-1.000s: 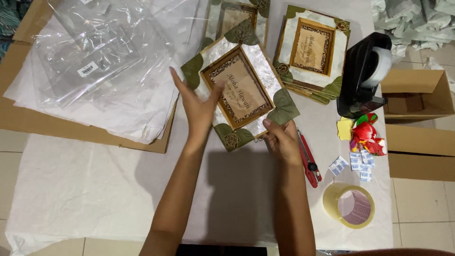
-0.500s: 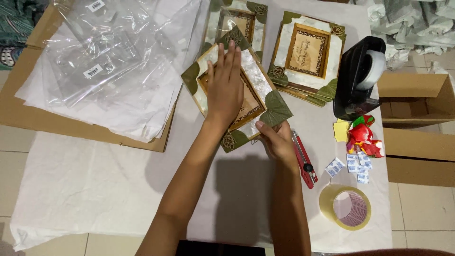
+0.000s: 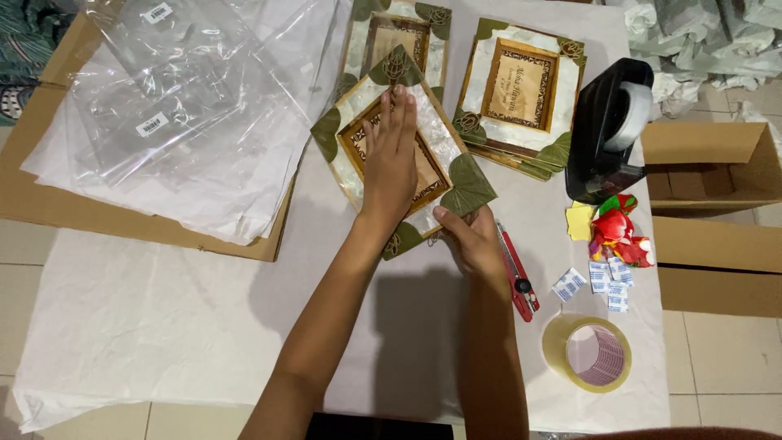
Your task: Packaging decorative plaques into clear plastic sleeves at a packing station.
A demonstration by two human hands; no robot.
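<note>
Left hand (image 3: 393, 159): you are pressing it flat, fingers straight, hiding the frame (image 3: 405, 155) centre.
Right hand (image 3: 468, 238): its fingers are pinching the frame's lower corner.

Bare white cloth (image 3: 163, 326) at near left; red box cutter (image 3: 516, 273), tape roll (image 3: 596, 354) crowding the right.

Both forearms are bare up to the bottom edge of the view, with no sleeves, watch or bracelet. The left hand (image 3: 391, 159) and right hand (image 3: 470, 239) wear no gloves or rings; fingernails are short and unpainted.
</note>
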